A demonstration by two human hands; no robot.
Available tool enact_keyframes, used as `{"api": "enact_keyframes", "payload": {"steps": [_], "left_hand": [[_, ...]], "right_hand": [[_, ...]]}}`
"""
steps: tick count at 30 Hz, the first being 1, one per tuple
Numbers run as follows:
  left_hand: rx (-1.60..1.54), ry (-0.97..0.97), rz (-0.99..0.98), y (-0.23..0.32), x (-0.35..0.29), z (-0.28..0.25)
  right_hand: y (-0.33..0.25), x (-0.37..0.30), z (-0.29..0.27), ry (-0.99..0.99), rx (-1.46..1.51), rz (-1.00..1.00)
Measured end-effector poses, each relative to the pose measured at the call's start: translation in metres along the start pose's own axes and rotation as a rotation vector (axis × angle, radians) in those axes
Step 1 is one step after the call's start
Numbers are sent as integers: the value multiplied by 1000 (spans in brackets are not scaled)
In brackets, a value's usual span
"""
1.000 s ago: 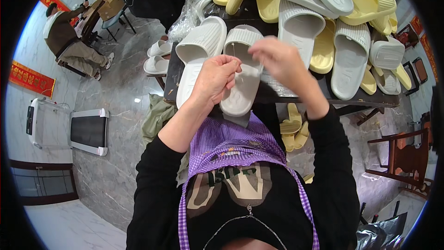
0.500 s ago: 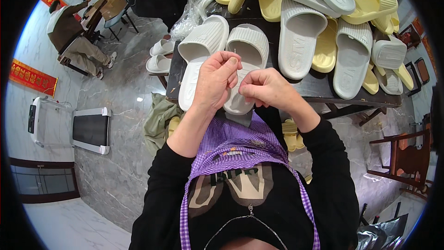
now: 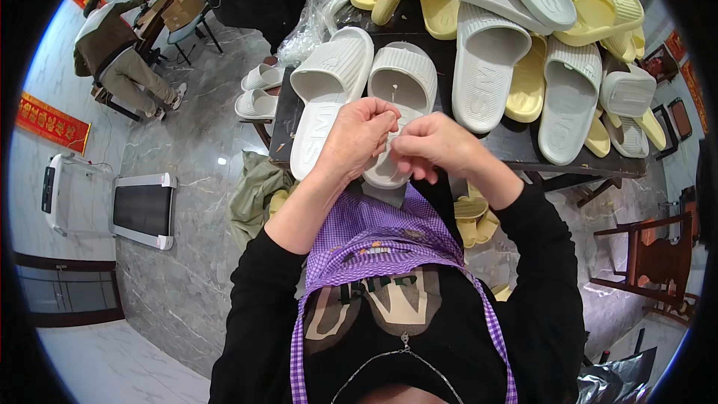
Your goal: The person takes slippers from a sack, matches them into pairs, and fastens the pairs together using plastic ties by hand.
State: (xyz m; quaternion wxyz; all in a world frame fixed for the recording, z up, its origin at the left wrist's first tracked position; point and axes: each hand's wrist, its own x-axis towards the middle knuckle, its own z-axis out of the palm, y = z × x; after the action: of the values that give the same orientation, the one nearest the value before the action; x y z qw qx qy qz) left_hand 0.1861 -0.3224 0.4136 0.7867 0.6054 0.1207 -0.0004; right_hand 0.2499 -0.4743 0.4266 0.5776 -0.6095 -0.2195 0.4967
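My left hand (image 3: 359,137) and my right hand (image 3: 440,148) are close together over a grey slide slipper (image 3: 404,75) near the table's front edge. The left fingers are pinched round a thin whitish strand (image 3: 394,91) with a pale tip, standing up above the knuckles; its exact kind is too small to tell. Thumb and forefinger of the right hand press together just beside it, and whatever they hold is hidden. Another grey slide slipper (image 3: 334,67) lies left of the first, partly behind my left hand.
Grey and yellow slippers, among them a yellow slide (image 3: 598,7), pile up on the dark table (image 3: 486,144). Clear plastic wrap (image 3: 318,22) lies at its left. A person (image 3: 112,45) stands by boxes at far left. A wooden chair (image 3: 647,258) is at right.
My right hand has moved a little left, closer to the left fingers, with its lower fingers loosened. The other person has straightened somewhat and shifted beside the boxes.
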Motion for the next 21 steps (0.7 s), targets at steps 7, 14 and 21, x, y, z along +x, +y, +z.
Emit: {"api": "enact_keyframes", "payload": {"steps": [7,14,21], "left_hand": [[279,113,253,5,-32,-14],[275,582,429,-4,-60,-95],[513,772,618,-18,-56,-113]], "right_hand": [[-32,-5,-41,400,-443,-350],[-25,23,-46,602,-1321,-685],[-26,40,-49,797,-1468,-569]]}}
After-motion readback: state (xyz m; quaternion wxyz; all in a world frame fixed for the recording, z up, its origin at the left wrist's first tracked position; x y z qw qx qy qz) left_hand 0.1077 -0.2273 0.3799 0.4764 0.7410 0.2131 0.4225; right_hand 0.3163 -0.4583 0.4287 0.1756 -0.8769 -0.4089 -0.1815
